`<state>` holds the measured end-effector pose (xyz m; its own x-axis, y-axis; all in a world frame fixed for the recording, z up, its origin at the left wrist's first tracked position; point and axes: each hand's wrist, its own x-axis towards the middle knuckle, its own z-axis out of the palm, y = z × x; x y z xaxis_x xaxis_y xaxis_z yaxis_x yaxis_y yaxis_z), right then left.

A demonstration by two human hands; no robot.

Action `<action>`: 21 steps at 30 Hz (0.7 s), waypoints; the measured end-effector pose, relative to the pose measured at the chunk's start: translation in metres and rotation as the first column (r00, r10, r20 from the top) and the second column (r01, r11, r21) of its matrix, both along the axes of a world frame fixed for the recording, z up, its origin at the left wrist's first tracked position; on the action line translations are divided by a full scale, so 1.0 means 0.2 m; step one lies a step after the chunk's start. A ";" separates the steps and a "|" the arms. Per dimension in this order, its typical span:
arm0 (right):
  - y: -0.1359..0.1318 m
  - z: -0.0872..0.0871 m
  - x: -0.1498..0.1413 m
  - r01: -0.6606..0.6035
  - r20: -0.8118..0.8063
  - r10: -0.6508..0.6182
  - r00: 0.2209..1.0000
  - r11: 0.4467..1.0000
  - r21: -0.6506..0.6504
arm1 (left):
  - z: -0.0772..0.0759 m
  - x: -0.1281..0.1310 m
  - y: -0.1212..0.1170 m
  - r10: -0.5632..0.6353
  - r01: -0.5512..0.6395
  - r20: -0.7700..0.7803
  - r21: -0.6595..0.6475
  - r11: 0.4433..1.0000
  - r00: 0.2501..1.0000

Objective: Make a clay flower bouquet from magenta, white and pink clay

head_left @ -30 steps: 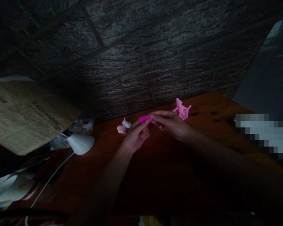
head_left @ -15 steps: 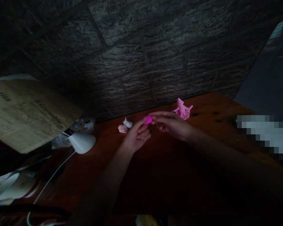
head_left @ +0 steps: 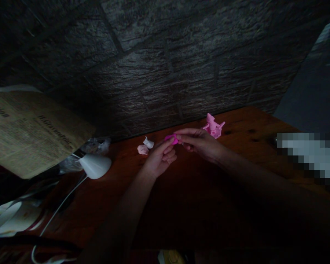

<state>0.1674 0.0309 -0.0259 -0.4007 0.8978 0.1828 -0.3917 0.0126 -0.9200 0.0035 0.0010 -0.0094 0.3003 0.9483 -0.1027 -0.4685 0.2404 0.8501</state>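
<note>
A small bright pink lump of modelling clay (head_left: 171,139) is pinched between both hands above the wooden table. My left hand (head_left: 160,158) grips it from the left with thumb and fingers, the other fingers curled. From the right, my right hand (head_left: 198,142) holds its edge between thumb and fingertips. Just left of my left hand lie a white lump (head_left: 148,142) and a pale pink lump (head_left: 142,149). Behind my right hand sits a lighter pink shaped piece (head_left: 213,126) with pointed projections, its lower part partly hidden.
The wooden table (head_left: 121,190) meets a dark brick-patterned wall (head_left: 154,73). At the left are a white cone-shaped object (head_left: 96,167) with a cable (head_left: 59,211), clear plastic wrapping (head_left: 97,146) and a printed brown paper bag (head_left: 30,135). A pale blurred-out patch (head_left: 313,154) lies at the right.
Both hands stay together on the bright pink clay, which looks flatter or turned now. My left thumb covers it differently. The view has shifted slightly.
</note>
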 end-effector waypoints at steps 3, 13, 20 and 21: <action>0.01 -0.01 0.00 0.014 0.001 -0.014 1.000 0.999 0.034 | 0.00 0.00 0.00 0.004 -0.003 -0.007 0.014 1.000 1.000; -0.03 0.05 0.03 -0.039 0.139 0.010 0.990 0.978 0.207 | 0.01 0.00 -0.01 0.016 -0.009 0.099 -0.061 0.998 0.995; -0.02 0.06 0.04 -0.071 0.160 0.028 0.987 0.960 0.271 | 0.00 0.00 -0.01 -0.025 0.027 0.074 -0.021 0.999 0.997; -0.02 0.06 0.04 -0.071 0.157 0.029 0.987 0.960 0.271 | 0.00 0.00 -0.01 -0.030 0.031 0.068 -0.015 0.999 0.997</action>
<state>0.1761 0.0263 -0.0146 -0.4855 0.7991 0.3545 -0.2565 0.2575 -0.9316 0.0041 -0.0004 -0.0088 0.3359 0.9369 -0.0966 -0.5173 0.2692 0.8123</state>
